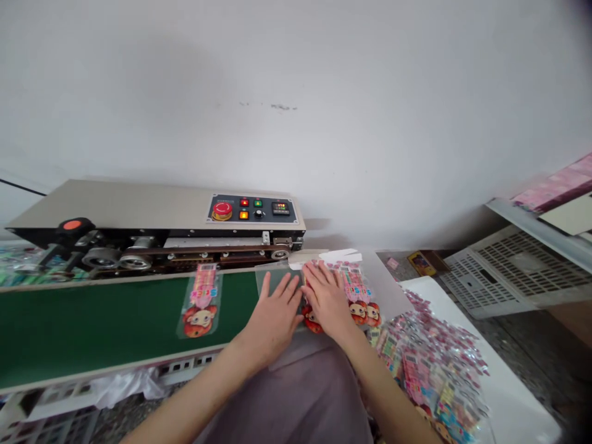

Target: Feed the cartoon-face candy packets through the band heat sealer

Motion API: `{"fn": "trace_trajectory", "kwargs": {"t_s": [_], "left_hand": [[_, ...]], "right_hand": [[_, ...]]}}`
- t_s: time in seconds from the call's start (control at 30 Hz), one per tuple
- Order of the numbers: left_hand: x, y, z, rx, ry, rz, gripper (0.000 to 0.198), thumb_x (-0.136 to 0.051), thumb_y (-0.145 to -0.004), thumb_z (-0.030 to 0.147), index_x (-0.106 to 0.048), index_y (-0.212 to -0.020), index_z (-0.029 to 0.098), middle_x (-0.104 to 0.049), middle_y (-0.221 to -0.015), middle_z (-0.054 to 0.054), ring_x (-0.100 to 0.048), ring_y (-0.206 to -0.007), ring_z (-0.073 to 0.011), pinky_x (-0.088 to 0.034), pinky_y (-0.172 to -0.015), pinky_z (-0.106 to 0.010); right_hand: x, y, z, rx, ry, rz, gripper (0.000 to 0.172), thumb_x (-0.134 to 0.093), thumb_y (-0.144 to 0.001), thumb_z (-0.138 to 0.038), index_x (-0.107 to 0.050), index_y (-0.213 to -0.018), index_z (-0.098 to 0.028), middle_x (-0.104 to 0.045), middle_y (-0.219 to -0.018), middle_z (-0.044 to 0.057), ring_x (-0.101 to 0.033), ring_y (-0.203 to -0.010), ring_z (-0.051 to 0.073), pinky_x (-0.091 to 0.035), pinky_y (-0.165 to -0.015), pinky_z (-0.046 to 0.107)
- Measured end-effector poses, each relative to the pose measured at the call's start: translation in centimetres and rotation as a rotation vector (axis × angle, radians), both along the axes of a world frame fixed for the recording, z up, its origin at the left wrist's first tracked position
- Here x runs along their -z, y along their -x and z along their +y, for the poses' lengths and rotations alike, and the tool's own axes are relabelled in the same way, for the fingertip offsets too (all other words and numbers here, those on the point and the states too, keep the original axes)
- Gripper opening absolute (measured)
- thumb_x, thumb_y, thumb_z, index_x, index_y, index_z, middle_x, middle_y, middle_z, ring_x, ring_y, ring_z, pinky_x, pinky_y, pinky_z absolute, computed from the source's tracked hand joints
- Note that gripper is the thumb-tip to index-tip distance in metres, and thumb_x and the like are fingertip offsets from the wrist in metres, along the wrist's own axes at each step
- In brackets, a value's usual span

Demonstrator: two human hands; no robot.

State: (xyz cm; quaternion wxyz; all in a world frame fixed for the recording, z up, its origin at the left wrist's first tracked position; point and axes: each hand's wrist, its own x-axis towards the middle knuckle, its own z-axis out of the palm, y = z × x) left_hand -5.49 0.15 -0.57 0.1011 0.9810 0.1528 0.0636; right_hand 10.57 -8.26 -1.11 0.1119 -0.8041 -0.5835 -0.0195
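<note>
My left hand (276, 313) lies flat with fingers spread at the right end of the green conveyor belt (115, 320), over the edge of a clear plastic bag (264, 275). Beside it my right hand (327, 299) rests palm down, fingers stretched out, on a cartoon-printed packet (312, 320) that it partly hides. Right of that hand, more packets (358, 296) with pink print and red-haired cartoon heads overlap one another. Another bagged packet (200, 302) lies apart on the belt, further left.
Behind the belt stands a band sealing machine (139, 203) with a control panel (252, 209) and a red stop button (222, 210). A heap of filled packets (430, 370) covers part of a white table (518, 394) at right. Plastic crates (504, 265) stand beyond.
</note>
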Motion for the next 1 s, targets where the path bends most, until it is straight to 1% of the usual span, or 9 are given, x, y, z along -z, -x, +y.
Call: {"fn": "trace_trajectory", "kwargs": {"t_s": [0.07,0.13,0.23,0.37,0.43,0.5,0.6,0.77,1.0], "left_hand": [[0.2,-0.2,-0.5,0.011,0.014,-0.007,0.049,-0.034,-0.106,0.037,-0.046,-0.149,0.015,-0.04,-0.16,-0.014,-0.031,-0.151,-0.0319,-0.018,-0.121,-0.069],[0.4,-0.4,-1.0,0.035,0.028,-0.017,0.052,-0.031,-0.107,0.038,-0.041,-0.152,0.014,-0.038,-0.161,-0.014,-0.029,-0.152,-0.031,-0.018,-0.121,-0.068],[0.9,-0.8,-1.3,0.034,0.029,-0.012,0.056,-0.03,-0.107,0.039,-0.038,-0.154,0.01,-0.034,-0.162,-0.015,-0.026,-0.153,-0.0312,-0.017,-0.122,-0.068],[1.6,-1.4,-1.0,-0.028,-0.006,-0.024,0.055,-0.032,-0.106,0.038,-0.037,-0.154,0.012,-0.034,-0.162,-0.015,-0.028,-0.152,-0.0325,-0.015,-0.121,-0.07],[1.9,-1.5,-0.9,-0.038,-0.018,-0.036,0.055,-0.031,-0.106,0.037,-0.036,-0.155,0.013,-0.034,-0.162,-0.014,-0.028,-0.152,-0.0325,-0.015,-0.121,-0.07],[2.1,-1.5,-0.8,-0.04,-0.018,-0.043,0.056,-0.029,-0.106,0.037,-0.034,-0.156,0.011,-0.033,-0.162,-0.015,-0.028,-0.152,-0.0324,-0.015,-0.121,-0.071],[2.2,-1.4,-0.9,-0.049,-0.019,-0.037,0.057,-0.027,-0.106,0.038,-0.034,-0.155,0.009,-0.031,-0.163,-0.016,-0.028,-0.152,-0.0335,-0.014,-0.12,-0.072],[2.3,-1.4,-1.2,-0.064,-0.042,-0.037,0.057,-0.028,-0.106,0.038,-0.035,-0.155,0.011,-0.033,-0.163,-0.014,-0.027,-0.152,-0.0355,-0.014,-0.12,-0.072],[2.6,-1.3,-1.3,-0.077,-0.044,-0.049,0.056,-0.03,-0.105,0.038,-0.037,-0.155,0.014,-0.035,-0.162,-0.014,-0.028,-0.152,-0.0347,-0.013,-0.121,-0.071]], "right_hand": [[0.8,0.2,-0.7,0.05,-0.033,-0.016,0.05,-0.031,-0.107,-0.035,-0.039,-0.155,-0.024,-0.04,-0.161,0.007,-0.03,-0.149,0.028,-0.022,-0.119,0.054],[1.4,0.3,-1.0,0.13,-0.062,-0.043,0.053,-0.03,-0.106,-0.036,-0.034,-0.157,-0.022,-0.036,-0.162,0.009,-0.029,-0.149,0.029,-0.02,-0.12,0.055],[1.5,0.2,-0.3,0.174,-0.046,-0.082,0.052,-0.034,-0.105,-0.035,-0.041,-0.154,-0.018,-0.039,-0.16,0.012,-0.029,-0.148,0.035,-0.016,-0.118,0.062],[0.6,-0.1,1.1,0.148,-0.064,-0.081,0.045,-0.04,-0.104,-0.034,-0.054,-0.145,-0.021,-0.048,-0.155,0.011,-0.032,-0.145,0.039,-0.019,-0.115,0.065],[0.1,-0.3,1.7,0.107,-0.115,-0.038,0.042,-0.041,-0.102,-0.027,-0.057,-0.141,-0.021,-0.055,-0.148,0.011,-0.04,-0.137,0.034,-0.026,-0.114,0.058],[-0.1,-0.5,2.3,0.05,-0.147,0.03,0.044,-0.041,-0.098,-0.015,-0.061,-0.137,-0.02,-0.061,-0.137,0.011,-0.047,-0.126,0.028,-0.035,-0.109,0.046],[-0.2,-1.1,3.4,0.001,-0.127,0.102,0.046,-0.042,-0.09,-0.004,-0.066,-0.127,-0.018,-0.064,-0.123,0.011,-0.05,-0.115,0.026,-0.042,-0.098,0.038],[-0.6,-2.4,4.7,0.01,-0.054,0.175,0.042,-0.042,-0.082,0.002,-0.071,-0.104,-0.02,-0.064,-0.106,0.008,-0.053,-0.107,0.023,-0.042,-0.092,0.035],[-1.9,-2.2,4.4,-0.048,0.007,0.103,0.043,-0.046,-0.082,0.001,-0.068,-0.111,-0.022,-0.064,-0.112,0.007,-0.051,-0.109,0.025,-0.039,-0.088,0.036]]}}
